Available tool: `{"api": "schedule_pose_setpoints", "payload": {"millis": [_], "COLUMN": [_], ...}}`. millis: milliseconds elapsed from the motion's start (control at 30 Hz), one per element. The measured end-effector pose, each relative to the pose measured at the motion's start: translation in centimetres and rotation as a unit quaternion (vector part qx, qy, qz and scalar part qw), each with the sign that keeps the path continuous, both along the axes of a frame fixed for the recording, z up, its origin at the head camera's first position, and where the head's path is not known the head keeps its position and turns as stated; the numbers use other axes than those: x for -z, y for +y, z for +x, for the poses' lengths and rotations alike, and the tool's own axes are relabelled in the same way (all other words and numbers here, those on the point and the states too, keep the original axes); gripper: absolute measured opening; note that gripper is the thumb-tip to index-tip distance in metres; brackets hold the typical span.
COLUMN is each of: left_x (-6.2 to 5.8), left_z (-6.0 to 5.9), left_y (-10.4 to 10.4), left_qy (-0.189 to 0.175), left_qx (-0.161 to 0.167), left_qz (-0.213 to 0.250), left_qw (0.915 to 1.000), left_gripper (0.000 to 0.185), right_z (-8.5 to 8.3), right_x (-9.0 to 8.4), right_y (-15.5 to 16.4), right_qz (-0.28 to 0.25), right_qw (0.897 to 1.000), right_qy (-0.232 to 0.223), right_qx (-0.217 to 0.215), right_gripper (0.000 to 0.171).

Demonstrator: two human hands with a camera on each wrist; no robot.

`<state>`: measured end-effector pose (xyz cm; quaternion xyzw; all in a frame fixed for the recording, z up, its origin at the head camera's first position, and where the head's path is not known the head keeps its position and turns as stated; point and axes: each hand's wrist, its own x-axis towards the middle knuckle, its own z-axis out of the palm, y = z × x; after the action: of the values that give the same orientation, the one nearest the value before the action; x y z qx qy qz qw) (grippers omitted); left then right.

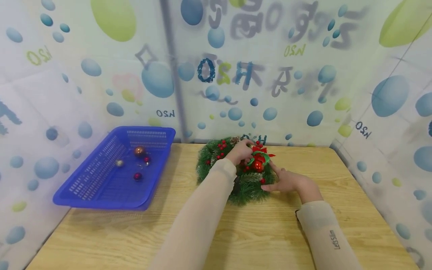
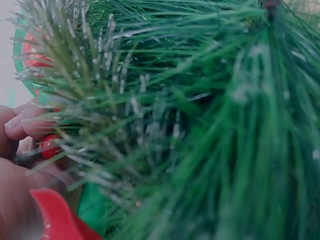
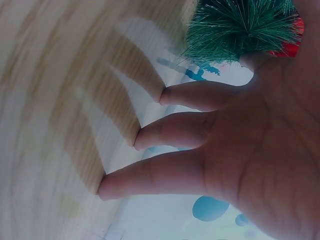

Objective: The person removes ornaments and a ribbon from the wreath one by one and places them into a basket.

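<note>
Left hand (image 1: 241, 152) on wreath (image 1: 216, 161) top, fingers curled into the trim beside red bow (image 1: 261, 153) and red ball (image 1: 258, 166); looks like a pinch on the trim, exact piece hidden. Right hand (image 1: 287, 180) flat against wreath's right edge, fingers straight, nothing grasped. Wreath lying on bench (image 1: 337, 180), mid-back, near the wall. Blue basket (image 1: 101, 187) well left, apart from wreath, a few small baubles (image 1: 139, 151) inside. Pale sleeves on both arms; right sleeve print small, reads roughly "LetsSlim", not sure. Wall sheet printed with bubbles and mirrored "H2O" (image 1: 165, 113); bigger grey lettering blurred, unreadable.

Left wrist: mostly needles (image 2: 200, 125), very close and blurred. Fingertips (image 2: 22, 125) at left edge curled by a small red bit (image 2: 49, 146); red ribbon (image 2: 55, 215) at bottom. Grasped piece not clear.

Right wrist: three fingers (image 3: 165, 135) straight and spread, tips near bench (image 3: 50, 100), holding nothing. Wreath edge (image 3: 235, 27) at thumb side.

Risks, judged: a tug on the trim could drag the whole light wreath, since the flat right hand only braces one side; ball could slip loose and roll off bench; needles could shed or bend.
</note>
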<state>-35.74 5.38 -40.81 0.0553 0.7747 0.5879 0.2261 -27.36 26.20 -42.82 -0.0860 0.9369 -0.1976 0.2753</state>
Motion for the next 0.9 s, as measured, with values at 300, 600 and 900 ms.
{"api": "schedule_pose_setpoints", "payload": {"millis": [300,600,900], "left_x": [-0.2,-0.5,-2.2], "left_z": [0.2,-0.4,-1.0], "left_y": [-0.1,0.1,-0.9], "left_qy": [0.002,0.017,-0.001], "left_qx": [-0.006,-0.045,-0.056], "left_qz": [0.015,0.06,0.114], "left_qw": [0.9999,0.997,0.9919], "left_gripper": [0.042,0.044,0.043], "right_z": [0.1,0.1,0.1], "right_x": [-0.3,-0.3,-0.2], "right_y": [-0.1,-0.2,-0.1], "right_qz": [0.004,0.004,0.004], "right_qw": [1.0,1.0,1.0], "right_qy": [0.0,0.0,0.0], "right_qx": [-0.002,-0.003,-0.004], "right_gripper": [0.128,0.128,0.128]}}
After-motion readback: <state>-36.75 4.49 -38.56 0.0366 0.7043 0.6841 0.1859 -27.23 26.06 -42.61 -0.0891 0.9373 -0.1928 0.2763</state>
